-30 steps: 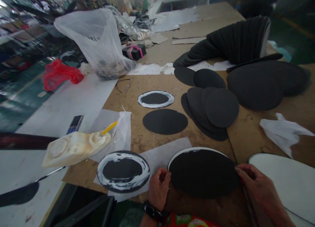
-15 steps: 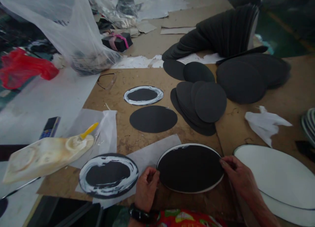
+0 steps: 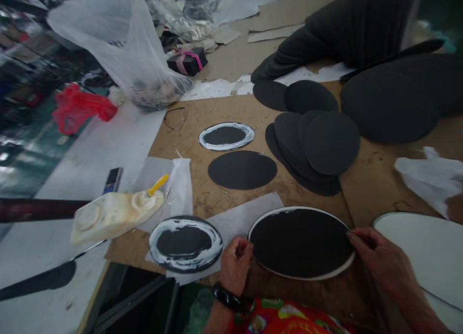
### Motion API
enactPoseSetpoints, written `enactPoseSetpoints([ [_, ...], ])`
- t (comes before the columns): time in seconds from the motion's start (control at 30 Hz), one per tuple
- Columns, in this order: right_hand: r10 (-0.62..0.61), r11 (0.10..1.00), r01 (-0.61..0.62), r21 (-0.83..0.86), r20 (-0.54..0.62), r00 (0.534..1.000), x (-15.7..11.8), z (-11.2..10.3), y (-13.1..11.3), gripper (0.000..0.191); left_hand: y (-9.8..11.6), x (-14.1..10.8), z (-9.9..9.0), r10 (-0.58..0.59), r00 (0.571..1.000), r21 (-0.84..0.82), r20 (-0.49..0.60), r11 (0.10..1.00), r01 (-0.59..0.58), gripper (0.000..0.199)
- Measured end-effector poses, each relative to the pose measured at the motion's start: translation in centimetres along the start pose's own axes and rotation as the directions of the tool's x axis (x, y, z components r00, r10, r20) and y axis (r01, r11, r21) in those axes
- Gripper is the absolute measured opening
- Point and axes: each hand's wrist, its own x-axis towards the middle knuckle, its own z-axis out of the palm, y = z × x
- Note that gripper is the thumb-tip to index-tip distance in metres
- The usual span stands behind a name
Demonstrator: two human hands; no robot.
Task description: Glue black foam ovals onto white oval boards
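Observation:
A black oval sheet [image 3: 302, 242] lies at the front of the table, on top of a white oval whose rim shows around it. My left hand [image 3: 237, 264], with a dark band at the wrist, has its fingers curled closed at the sheet's left edge. At the right edge, my right hand [image 3: 385, 257] pinches the sheet between thumb and fingers. Left of my left hand sits a black oval smeared with a ring of white paste [image 3: 186, 244]. Farther back are a similar pasted oval [image 3: 227, 136] and a plain black oval [image 3: 242, 170].
A cut-open plastic container [image 3: 115, 218] with a yellow-handled brush [image 3: 158, 184] stands left. Several black ovals [image 3: 331, 143] are piled behind; white ovals [image 3: 427, 247] lie right. Eyeglasses [image 3: 175, 118], a plastic bag [image 3: 119, 44] and crumpled white paper [image 3: 430, 174] lie about.
The view has swung left, so everything sits farther right in the picture. Both hands remain at the edges of the black oval sheet, which has not visibly moved on the table.

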Motion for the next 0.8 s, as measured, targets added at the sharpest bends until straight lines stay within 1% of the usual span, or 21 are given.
enactPoseSetpoints([
  [0.2, 0.063, 0.995, -0.058, -0.085, 0.051, 0.997, 0.52, -0.06, -0.13, 0.048, -0.13, 0.1, -0.03, -0.004, 1.0, 0.009, -0.003, 1.0, 0.004, 0.022],
  [0.37, 0.059, 0.992, -0.055, -0.114, 0.032, 0.998, 0.11, -0.15, -0.45, 0.044, -0.2, 0.19, -0.06, -0.007, 1.0, 0.019, 0.015, 1.0, 0.007, 0.023],
  [0.67, 0.046, 0.995, -0.046, -0.084, 0.008, 0.999, 0.32, 0.21, -0.04, 0.042, 0.19, 0.55, -0.05, -0.021, 1.0, 0.083, 0.0, 0.996, 0.021, 0.021],
  [0.8, 0.017, 0.999, -0.018, -0.049, -0.022, 1.0, 0.32, 0.45, -0.16, 0.04, 0.49, 0.58, -0.18, -0.009, 1.0, 0.085, 0.018, 0.996, 0.008, 0.023],
])
